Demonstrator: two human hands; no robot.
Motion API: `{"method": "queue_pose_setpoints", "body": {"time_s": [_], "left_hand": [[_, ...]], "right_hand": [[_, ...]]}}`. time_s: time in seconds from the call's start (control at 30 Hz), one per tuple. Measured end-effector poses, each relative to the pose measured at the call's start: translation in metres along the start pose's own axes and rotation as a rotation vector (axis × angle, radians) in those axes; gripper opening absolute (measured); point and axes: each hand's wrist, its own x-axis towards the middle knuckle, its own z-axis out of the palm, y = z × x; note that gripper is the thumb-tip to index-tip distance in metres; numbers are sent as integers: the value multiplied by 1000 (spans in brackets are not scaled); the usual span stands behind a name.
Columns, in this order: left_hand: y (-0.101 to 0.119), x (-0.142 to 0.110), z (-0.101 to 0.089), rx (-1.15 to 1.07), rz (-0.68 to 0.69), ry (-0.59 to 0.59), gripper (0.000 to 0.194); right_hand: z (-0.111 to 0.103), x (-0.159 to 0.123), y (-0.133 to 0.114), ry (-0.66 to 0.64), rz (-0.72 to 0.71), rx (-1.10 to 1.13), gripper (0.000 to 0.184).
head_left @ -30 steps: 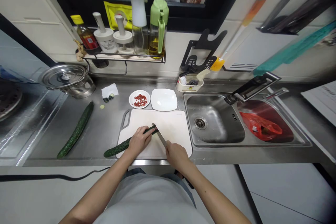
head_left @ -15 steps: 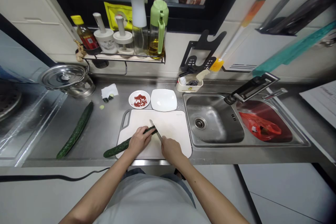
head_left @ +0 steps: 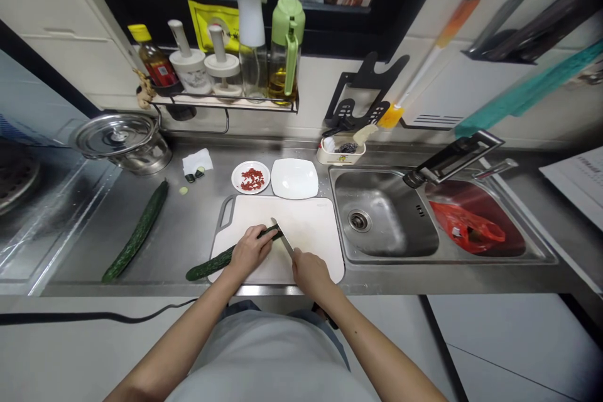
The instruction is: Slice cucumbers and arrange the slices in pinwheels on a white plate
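Observation:
A long dark green cucumber (head_left: 210, 268) lies slantwise on the white cutting board (head_left: 315, 226), its near-left end reaching past the board's edge. My left hand (head_left: 253, 250) is closed over it, fingers pressing near its right end. In my right hand (head_left: 311, 271) is the handle of a knife (head_left: 284, 237). The blade points up and to the left and crosses the cucumber's right end, just right of my left fingertips. Whether the blade is into the flesh I cannot tell. A second whole cucumber (head_left: 136, 235) rests on the steel counter to the left.
Behind the board stand a small plate of red pieces (head_left: 252, 178) and a white square plate (head_left: 294, 179). Cucumber end pieces (head_left: 195, 174) lie by a white tissue (head_left: 198, 160). A lidded steel pot (head_left: 136, 147) is back left; the sink (head_left: 386, 220) holds a red bag (head_left: 466, 227).
The knife and my right hand have shifted a little left, then slightly back right, along the cucumber's end. My left hand has stayed in place on the cucumber.

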Motion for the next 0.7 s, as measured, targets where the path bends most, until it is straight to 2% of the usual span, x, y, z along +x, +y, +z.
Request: {"method": "queue_pose_setpoints", "body": {"time_s": [0.2,0.53,0.7], "left_hand": [[0,0,0,8,13,13,36],[0,0,0,13,15,22,36],[0,-1,1,5,3,30,36]], "right_hand": [[-1,8,-4,0,-1,-5,30],[4,23,-8,83,-33,0,31],[6,18,-4,46,-19,-9,29]]}}
